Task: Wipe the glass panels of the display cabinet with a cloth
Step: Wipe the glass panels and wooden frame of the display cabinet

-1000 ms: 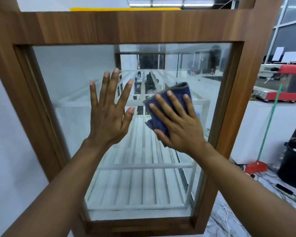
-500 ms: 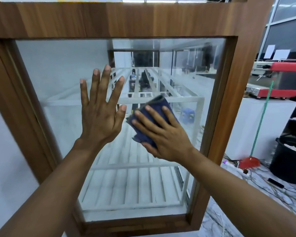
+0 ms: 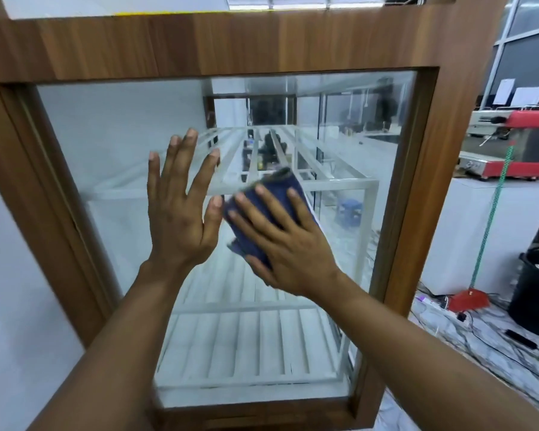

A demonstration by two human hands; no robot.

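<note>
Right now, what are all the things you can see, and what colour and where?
cabinet frame: one, brown wood, ahead
glass panel: one, clear, inside the frame
shelves: at least two, white, behind the glass
cloth: one, dark blue, on the glass
stool: one, blue, seen through the glass, right
counter: one, white, right of the cabinet
coffee machine: one, red, on the counter
broom: one, green handle, red head, by the counter
bin: one, black, far right on the floor
cables: several, black and white, floor at right
hands: left hand flat against the glass, right hand pressing the cloth
</note>
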